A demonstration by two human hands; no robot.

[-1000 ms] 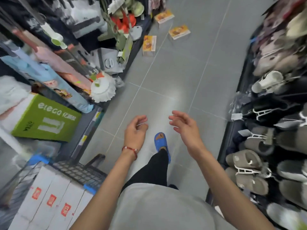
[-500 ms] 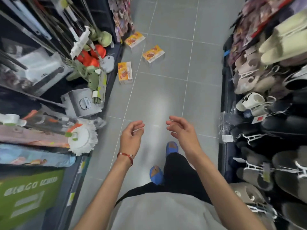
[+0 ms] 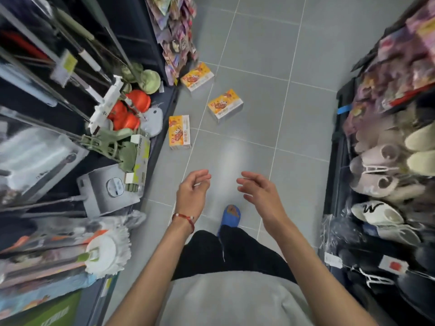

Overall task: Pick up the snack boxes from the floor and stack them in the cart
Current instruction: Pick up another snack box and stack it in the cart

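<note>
Grey floor tiles (image 3: 247, 149) run between shelves of mops (image 3: 108, 252) and slippers (image 3: 376, 184). Three snack boxes (image 3: 179, 132) lie ahead on the floor (one flat near the left shelf, two farther on). Left hand (image 3: 191, 196) and right hand (image 3: 260, 192) hang loosely curled, holding nothing.

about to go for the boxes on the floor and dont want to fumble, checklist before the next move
1. Left hand empty: ok.
2. Right hand empty: ok.
3. Nearest box in plain sight, lying flat: ok.
4. Floor up to that box bare: ok.
5. Box within reach: probably not ok, it lies well ahead of both hands.
6. Cart location: cannot tell, out of view.
</note>
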